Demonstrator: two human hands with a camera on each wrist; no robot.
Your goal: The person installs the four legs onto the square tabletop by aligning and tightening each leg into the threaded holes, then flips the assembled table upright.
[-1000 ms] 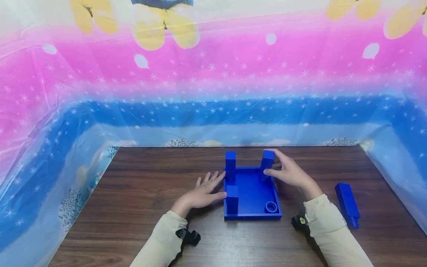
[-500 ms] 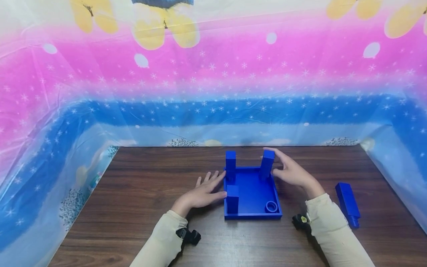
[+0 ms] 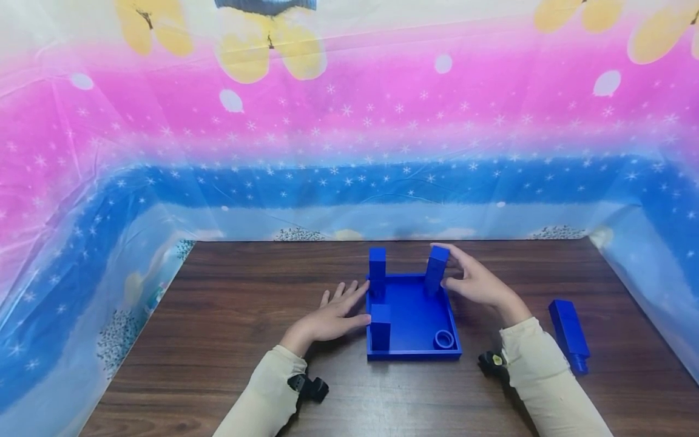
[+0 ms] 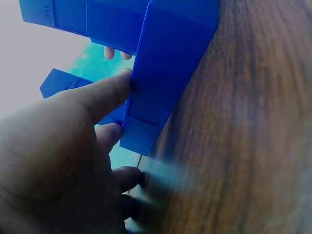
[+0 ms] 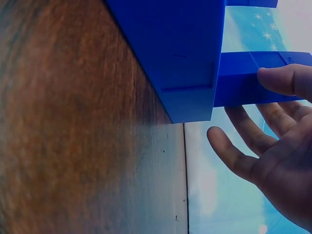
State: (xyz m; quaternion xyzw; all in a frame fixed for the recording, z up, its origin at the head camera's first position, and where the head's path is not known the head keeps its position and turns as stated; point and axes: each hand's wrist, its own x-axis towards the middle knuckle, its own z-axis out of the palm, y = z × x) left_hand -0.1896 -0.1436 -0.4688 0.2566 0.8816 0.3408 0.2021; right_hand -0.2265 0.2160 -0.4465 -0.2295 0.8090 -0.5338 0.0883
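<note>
In the head view, a shallow blue square tray (image 3: 412, 318) lies on the wooden table. Square blue posts stand at three of its corners: far left (image 3: 377, 267), near left (image 3: 380, 328) and far right (image 3: 436, 270). The near right corner has a bare round socket (image 3: 443, 339). My left hand (image 3: 327, 318) rests against the tray's left side, fingers spread and thumb touching near its front corner. My right hand (image 3: 480, 282) holds the far-right post lightly, thumb at its near side and fingers round the back. The right wrist view shows this post (image 5: 239, 87) between thumb and fingers.
A loose blue post (image 3: 569, 334) with a narrower, threaded-looking end lies on the table (image 3: 246, 285) to the right of my right forearm. A patterned cloth (image 3: 349, 182) hangs behind the table and along both sides.
My right thumb has drawn back from the front of the far-right post to its right edge, then come slightly inward again. The left hand and the tray have stayed in place.
</note>
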